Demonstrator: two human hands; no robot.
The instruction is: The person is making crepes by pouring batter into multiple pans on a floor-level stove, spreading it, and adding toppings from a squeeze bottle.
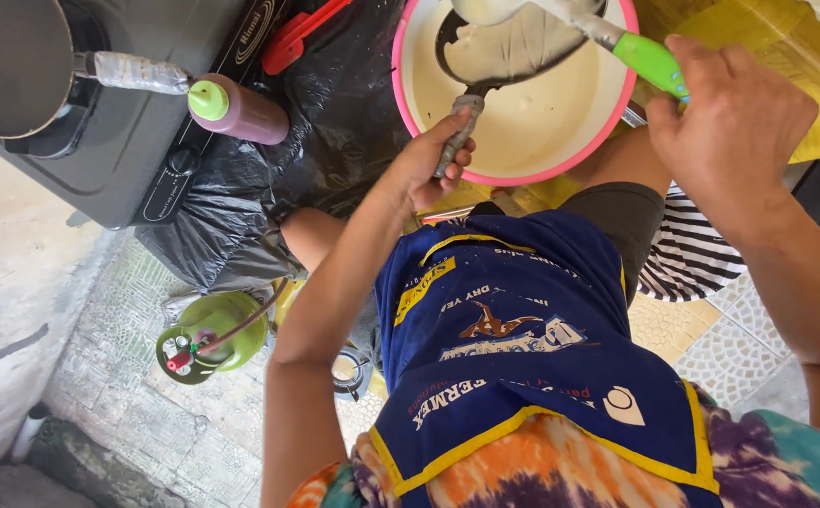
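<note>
A pink-rimmed bowl (606, 120) holds pale batter. My left hand (429, 165) grips the grey handle of a ladle (467, 71) whose dark scoop rests in the batter. My right hand (725, 122) holds a green-handled utensil (653, 58); its pale, batter-coated end reaches over the bowl's far side. Below my arms hangs my blue apron with yellow trim (523, 348) over a tie-dye shirt.
A black gas stove (123, 141) stands at the upper left with a dark pan (6, 61) on it. A squeeze bottle with a green cap (236, 108) lies on black plastic sheeting (335, 113). A green gas cylinder (208, 334) sits on the tiled floor.
</note>
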